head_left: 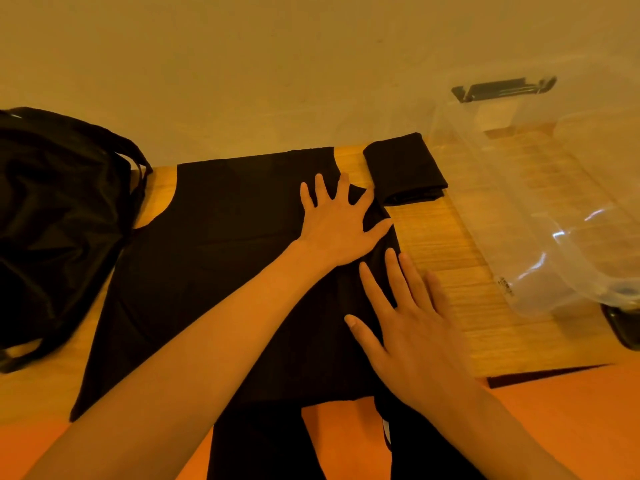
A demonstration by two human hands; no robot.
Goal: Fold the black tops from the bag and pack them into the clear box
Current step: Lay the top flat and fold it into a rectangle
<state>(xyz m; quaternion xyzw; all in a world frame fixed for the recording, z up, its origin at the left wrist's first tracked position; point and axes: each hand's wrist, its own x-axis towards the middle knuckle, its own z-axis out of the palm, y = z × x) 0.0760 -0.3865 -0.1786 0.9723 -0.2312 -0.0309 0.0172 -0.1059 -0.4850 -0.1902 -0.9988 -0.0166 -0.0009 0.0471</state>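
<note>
Both hands lie flat with fingers spread, holding nothing: the left hand (341,225) and right hand (415,336) press the right side of the black sleeveless fabric top (221,258) spread on the wooden counter (446,244). Uneven pressure could bunch the cloth and skew the fold.

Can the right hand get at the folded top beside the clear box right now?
Probably yes. The right hand lies flat, holding nothing, and only bare table lies between it and the folded black top; left hand and clear box flank that path.
</note>
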